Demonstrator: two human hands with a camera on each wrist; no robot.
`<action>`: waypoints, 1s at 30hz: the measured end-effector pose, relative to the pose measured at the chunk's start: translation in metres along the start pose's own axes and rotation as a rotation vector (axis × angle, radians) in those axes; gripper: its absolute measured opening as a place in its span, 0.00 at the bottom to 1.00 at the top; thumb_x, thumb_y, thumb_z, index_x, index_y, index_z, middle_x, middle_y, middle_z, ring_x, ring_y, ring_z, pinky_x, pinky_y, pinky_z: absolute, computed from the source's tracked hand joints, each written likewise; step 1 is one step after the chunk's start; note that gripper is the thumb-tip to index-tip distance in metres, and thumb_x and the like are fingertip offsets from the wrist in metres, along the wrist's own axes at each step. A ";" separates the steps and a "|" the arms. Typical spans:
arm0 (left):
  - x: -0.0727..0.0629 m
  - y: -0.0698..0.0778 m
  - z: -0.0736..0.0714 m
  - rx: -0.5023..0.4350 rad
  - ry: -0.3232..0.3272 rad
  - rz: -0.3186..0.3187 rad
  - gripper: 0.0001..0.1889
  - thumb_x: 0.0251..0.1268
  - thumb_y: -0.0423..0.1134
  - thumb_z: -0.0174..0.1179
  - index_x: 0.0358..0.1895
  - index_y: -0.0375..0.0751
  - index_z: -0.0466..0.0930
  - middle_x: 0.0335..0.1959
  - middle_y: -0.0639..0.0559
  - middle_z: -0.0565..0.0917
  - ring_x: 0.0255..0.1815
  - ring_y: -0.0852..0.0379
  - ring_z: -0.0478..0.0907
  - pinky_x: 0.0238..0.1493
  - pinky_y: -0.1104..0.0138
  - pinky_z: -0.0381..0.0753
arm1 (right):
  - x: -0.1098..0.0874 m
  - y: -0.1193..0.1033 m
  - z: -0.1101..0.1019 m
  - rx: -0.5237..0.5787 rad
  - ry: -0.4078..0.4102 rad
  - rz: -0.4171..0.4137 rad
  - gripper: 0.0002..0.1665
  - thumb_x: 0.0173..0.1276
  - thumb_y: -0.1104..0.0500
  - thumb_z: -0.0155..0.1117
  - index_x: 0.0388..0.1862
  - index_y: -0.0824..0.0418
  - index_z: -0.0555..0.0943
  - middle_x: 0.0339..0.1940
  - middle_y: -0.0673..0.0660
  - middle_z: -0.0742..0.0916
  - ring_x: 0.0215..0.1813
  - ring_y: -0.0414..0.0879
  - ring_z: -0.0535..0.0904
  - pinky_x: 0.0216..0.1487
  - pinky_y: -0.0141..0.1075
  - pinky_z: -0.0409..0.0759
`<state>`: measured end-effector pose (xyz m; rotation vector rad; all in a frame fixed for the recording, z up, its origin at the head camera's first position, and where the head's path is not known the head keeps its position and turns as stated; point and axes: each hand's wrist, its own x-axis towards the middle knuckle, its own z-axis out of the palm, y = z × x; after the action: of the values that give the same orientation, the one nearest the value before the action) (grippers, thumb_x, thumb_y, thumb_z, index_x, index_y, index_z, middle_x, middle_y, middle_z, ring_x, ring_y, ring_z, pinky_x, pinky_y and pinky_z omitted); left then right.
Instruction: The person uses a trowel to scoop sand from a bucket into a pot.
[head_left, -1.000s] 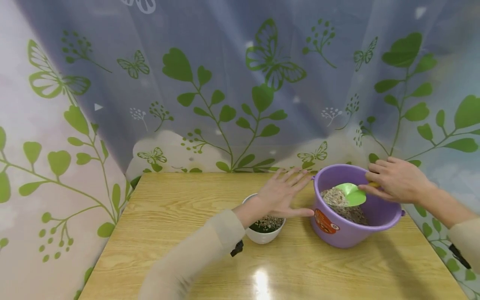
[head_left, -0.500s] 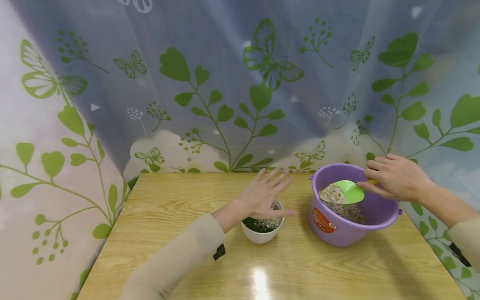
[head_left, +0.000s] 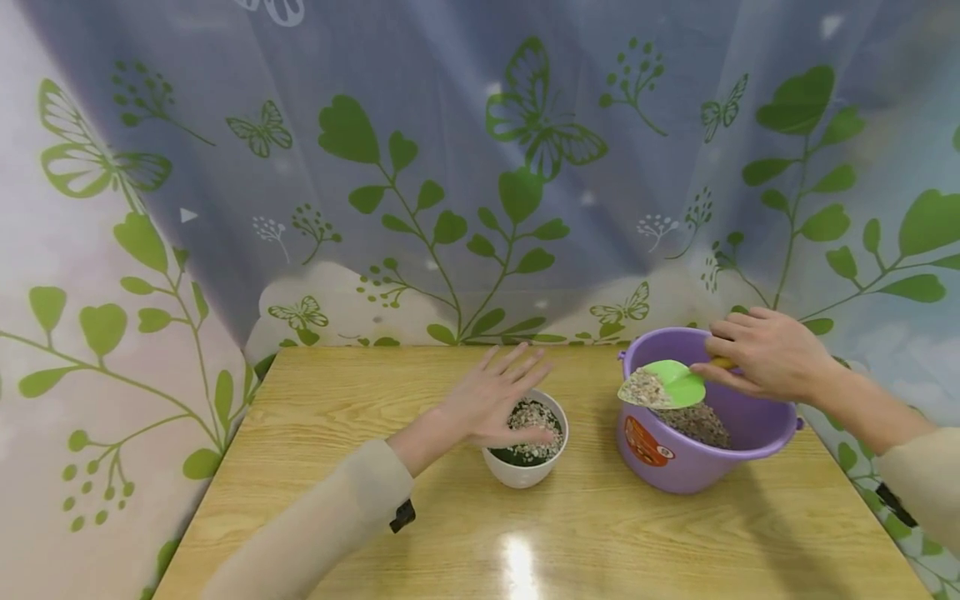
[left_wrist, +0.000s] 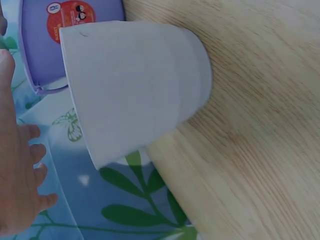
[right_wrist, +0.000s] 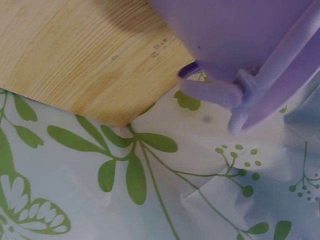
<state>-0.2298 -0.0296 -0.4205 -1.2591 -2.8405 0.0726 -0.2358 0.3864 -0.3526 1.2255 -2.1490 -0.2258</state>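
My right hand (head_left: 768, 354) grips the yellow handle of a small green trowel (head_left: 686, 385). The blade carries pale, gravel-like bits of soil mix (head_left: 643, 389) and hangs over the left rim of a purple bucket (head_left: 697, 475). More of that mix lies inside the bucket. To the left, a white pot (head_left: 517, 477) holds similar grains over something dark green. My left hand (head_left: 483, 406) hovers by the pot with fingers spread, holding nothing and partly covering its opening. The left wrist view shows the pot's smooth side (left_wrist: 135, 90) beside that hand. The right wrist view misses the trowel.
A wooden table (head_left: 360, 400) bears the pot and bucket, with a gap between them. Behind and beside it hangs a curtain (head_left: 420, 167) printed with leaves and butterflies. A handle lug (right_wrist: 240, 90) juts from the bucket's rim.
My right hand has carried the loaded trowel left, from inside the bucket to over its rim. My left hand has drawn back leftward, uncovering more of the pot.
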 end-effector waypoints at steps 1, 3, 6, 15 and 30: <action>-0.002 -0.001 0.001 -0.003 0.000 -0.003 0.55 0.70 0.82 0.41 0.89 0.54 0.36 0.90 0.52 0.40 0.92 0.48 0.37 0.91 0.46 0.40 | 0.002 -0.001 0.000 0.000 0.002 -0.003 0.38 0.83 0.27 0.34 0.24 0.49 0.74 0.21 0.44 0.75 0.25 0.40 0.69 0.30 0.40 0.74; -0.007 -0.004 0.002 -0.004 -0.005 -0.007 0.55 0.69 0.82 0.41 0.88 0.53 0.37 0.90 0.52 0.40 0.92 0.47 0.39 0.91 0.46 0.42 | 0.005 -0.003 0.000 -0.005 0.006 -0.014 0.38 0.84 0.27 0.34 0.24 0.49 0.74 0.20 0.44 0.75 0.25 0.40 0.69 0.30 0.40 0.74; -0.014 -0.009 0.004 -0.017 -0.005 -0.016 0.56 0.68 0.82 0.43 0.89 0.53 0.38 0.90 0.52 0.41 0.91 0.46 0.41 0.91 0.45 0.45 | 0.009 -0.004 0.002 -0.006 0.012 -0.025 0.38 0.84 0.28 0.34 0.24 0.49 0.74 0.20 0.43 0.75 0.24 0.39 0.68 0.29 0.38 0.70; -0.034 -0.022 0.013 -0.006 0.005 -0.019 0.59 0.65 0.82 0.49 0.88 0.50 0.41 0.90 0.49 0.46 0.91 0.44 0.45 0.89 0.42 0.51 | 0.019 -0.009 0.008 0.003 0.014 -0.026 0.38 0.84 0.27 0.34 0.23 0.48 0.73 0.21 0.44 0.76 0.25 0.40 0.70 0.27 0.37 0.69; -0.056 -0.037 0.035 -0.039 0.009 -0.040 0.63 0.60 0.91 0.29 0.88 0.48 0.41 0.90 0.46 0.46 0.90 0.40 0.46 0.89 0.40 0.50 | 0.041 -0.026 0.018 0.044 -0.031 -0.049 0.37 0.84 0.28 0.36 0.25 0.49 0.75 0.24 0.45 0.80 0.28 0.41 0.74 0.31 0.38 0.73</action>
<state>-0.2216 -0.0970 -0.4542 -1.2060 -2.8716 0.0108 -0.2426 0.3357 -0.3601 1.3086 -2.1626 -0.2210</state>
